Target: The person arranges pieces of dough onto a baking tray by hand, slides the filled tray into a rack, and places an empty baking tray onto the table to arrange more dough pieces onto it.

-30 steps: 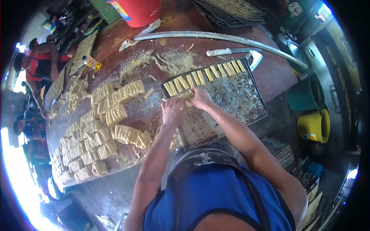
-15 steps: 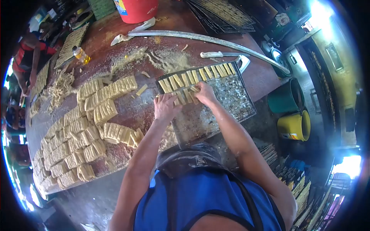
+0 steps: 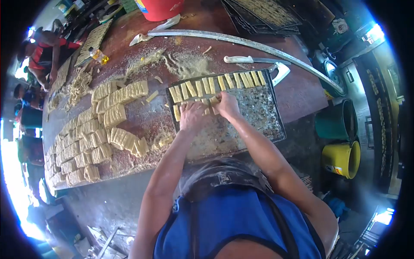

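Note:
A dark baking tray (image 3: 254, 113) lies on the table in front of me, with a row of pale dough strips (image 3: 207, 85) along its far edge. My left hand (image 3: 192, 115) is over the tray's left part, fingers curled down on dough strips of a second row. One strip (image 3: 177, 113) shows just left of it. My right hand (image 3: 226, 105) pinches a dough strip beside the left hand, at the second row's right end. Stacked bundles of cut dough strips (image 3: 84, 138) cover the table to the left.
Behind the tray lie a white-handled knife (image 3: 238, 59), a white-handled tool (image 3: 281, 73) and a long metal bar (image 3: 241, 41). A red bucket (image 3: 161, 9) and an oil bottle (image 3: 98, 56) stand farther back. Yellow (image 3: 343, 159) and green buckets (image 3: 334, 121) are at right; a person (image 3: 45, 52) is far left.
The view has shifted. My hands have moved slightly apart and back together over the second row, where a strip now lies uncovered at the left end.

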